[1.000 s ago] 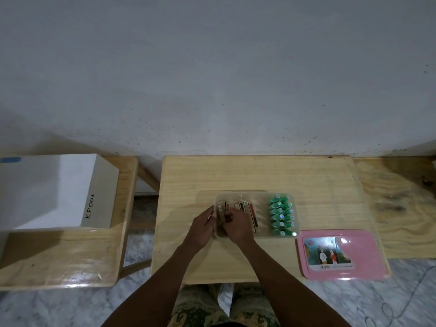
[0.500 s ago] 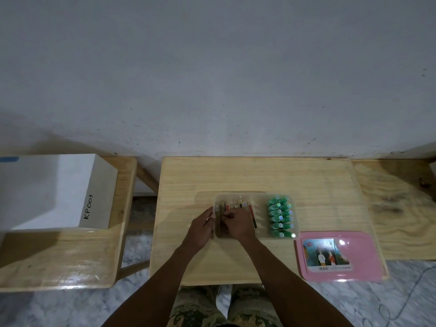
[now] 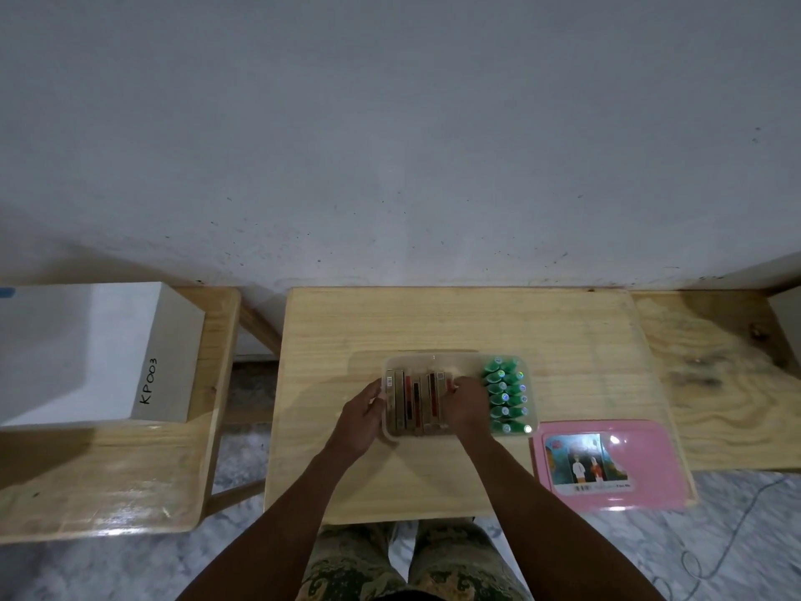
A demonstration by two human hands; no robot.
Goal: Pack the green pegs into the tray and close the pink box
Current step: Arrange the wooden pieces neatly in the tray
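A clear plastic tray [image 3: 433, 354] sits mid-table. Its right end holds several green pegs [image 3: 505, 394] packed in rows. The left part holds a row of flat brown and red pieces [image 3: 416, 401] standing on edge. My left hand [image 3: 362, 420] is curled against the tray's left wall. Inside the tray, my right hand [image 3: 470, 405] presses on the right end of that row, between it and the pegs. The pink box lid [image 3: 641, 461], with a picture label, lies flat at the table's front right corner.
The wooden table [image 3: 433, 318] stands against a grey wall. A white box [image 3: 86, 353] marked KP003 sits on a low bench to the left. A plywood surface [image 3: 715, 383] adjoins the table on the right. A cable lies on the floor, lower right.
My right hand has slid right, from over the left of the brown row to its right end, uncovering the pieces. My left hand stays at the tray's left wall.
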